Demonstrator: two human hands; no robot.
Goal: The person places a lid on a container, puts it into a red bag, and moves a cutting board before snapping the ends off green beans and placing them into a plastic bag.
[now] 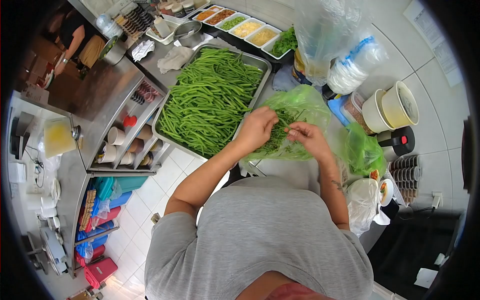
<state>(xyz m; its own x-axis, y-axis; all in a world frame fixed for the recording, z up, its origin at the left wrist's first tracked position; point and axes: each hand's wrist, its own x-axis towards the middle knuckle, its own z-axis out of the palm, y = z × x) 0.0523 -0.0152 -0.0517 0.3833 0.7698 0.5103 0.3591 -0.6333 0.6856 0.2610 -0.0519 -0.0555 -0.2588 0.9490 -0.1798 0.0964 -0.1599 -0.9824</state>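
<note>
Just right of the bean tray, my left hand [257,127] is closed, fingers curled round a green bean [283,123]. My right hand [308,138] faces it and pinches at the bean's other end with thumb and fingertips. Beneath both hands lies an opened, light green plastic bag [316,106] with thin bean trimmings [272,141] spread in it. A large metal tray [265,64] heaped with long green beans [212,97] stands to the left, close to my left hand and forearm.
Small containers of chopped ingredients [246,29] line the back. Plastic-wrapped lids [356,65], stacked tubs [398,104] and a knotted green bag [364,150] stand at right. A metal pot [188,34] sits behind the tray. Another person's arm [70,50] shows far left.
</note>
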